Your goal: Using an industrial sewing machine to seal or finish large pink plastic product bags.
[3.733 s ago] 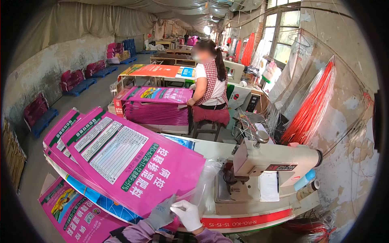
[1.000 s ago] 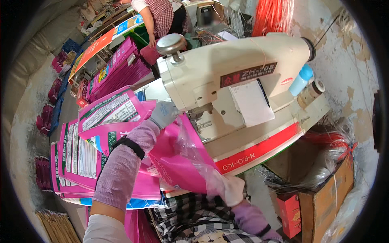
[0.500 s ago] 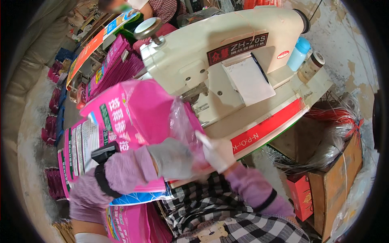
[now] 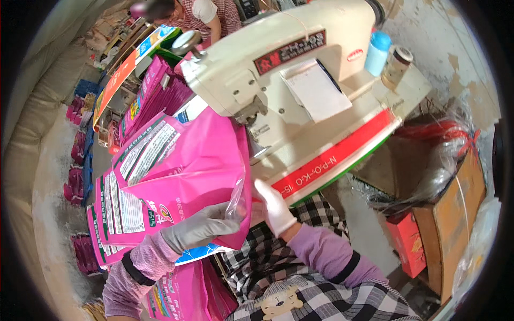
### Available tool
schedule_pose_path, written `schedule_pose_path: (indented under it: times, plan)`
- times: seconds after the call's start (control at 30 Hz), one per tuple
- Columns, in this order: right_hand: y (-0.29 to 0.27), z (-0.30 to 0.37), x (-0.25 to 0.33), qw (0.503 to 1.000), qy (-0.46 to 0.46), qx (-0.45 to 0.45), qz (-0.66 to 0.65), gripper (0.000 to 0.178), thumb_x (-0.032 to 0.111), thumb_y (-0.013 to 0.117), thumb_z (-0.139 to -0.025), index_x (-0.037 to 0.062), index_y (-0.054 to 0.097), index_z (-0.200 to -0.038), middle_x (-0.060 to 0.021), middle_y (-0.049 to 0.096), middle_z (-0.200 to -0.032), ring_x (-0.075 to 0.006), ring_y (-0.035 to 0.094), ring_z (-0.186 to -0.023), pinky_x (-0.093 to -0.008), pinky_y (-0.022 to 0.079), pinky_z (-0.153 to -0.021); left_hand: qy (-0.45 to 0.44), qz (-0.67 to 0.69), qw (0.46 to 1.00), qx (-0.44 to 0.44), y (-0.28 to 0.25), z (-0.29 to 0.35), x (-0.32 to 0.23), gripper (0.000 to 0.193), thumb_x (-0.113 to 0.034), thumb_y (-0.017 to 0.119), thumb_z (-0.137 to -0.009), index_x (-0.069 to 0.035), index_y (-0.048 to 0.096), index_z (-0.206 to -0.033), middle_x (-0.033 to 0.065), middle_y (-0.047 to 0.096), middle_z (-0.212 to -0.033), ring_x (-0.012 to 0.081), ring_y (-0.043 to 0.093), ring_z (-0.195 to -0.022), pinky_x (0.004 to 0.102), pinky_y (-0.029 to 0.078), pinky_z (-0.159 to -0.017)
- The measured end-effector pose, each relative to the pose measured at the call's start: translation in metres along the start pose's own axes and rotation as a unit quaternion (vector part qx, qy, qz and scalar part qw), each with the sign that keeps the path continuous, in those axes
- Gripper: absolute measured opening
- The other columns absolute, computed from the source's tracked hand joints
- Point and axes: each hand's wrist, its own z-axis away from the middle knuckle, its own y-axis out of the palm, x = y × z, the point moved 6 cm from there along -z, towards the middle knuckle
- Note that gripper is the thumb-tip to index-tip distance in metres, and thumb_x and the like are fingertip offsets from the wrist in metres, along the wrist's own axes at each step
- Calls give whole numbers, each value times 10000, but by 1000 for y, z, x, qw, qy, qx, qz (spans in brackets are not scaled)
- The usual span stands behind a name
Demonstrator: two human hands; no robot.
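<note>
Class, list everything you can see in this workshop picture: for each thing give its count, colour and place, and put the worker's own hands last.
Sewing machine: one, cream, on the table at top centre.
Table: one, pale with a red front edge, right of centre.
Pink bag: one, pink with printed panels and a clear plastic liner, held at centre.
Bag piles: several, pink, upper left.
Bottle: one, blue, on the table.
Jar: one, brownish, beside the bottle.
Cardboard box: one, brown, right.
Co-worker: one, checked top, top.
Left hand: grey glove, gripping the bag's edge.
Right hand: white glove, at the bag's edge.
</note>
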Motion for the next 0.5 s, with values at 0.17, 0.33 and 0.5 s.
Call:
schedule_pose_path:
  times: [0.17,0.33,0.5]
  plan:
    - [15,6,33,970,-103,-75,208,503,126,568,-925,-8,427,-1389,-110,611,-1185,-181,570,-1086,-319,463,-946,-27,-456,886,85,31,-24,-43,329,-123,641,-896,-52,605,-1215,47,607,-1123,124,572,-1039,253,460,-912]
    - [15,51,20,915,-167,-19,366,583,43,540,-886,6,370,-1442,-180,605,-1257,-257,603,-1119,-336,460,-961,341,-814,463,83,99,-30,-81,67,-144,617,-752,-97,626,-799,93,648,-753,265,664,-697,373,513,-602]
    - [5,46,33,895,-56,-48,439,614,95,489,-859,-27,342,-1442,-252,645,-1014,-310,642,-962,-370,501,-875,97,-820,537,172,84,-25,-32,109,-188,589,-823,-90,598,-870,105,671,-754,295,680,-648,421,518,-552]
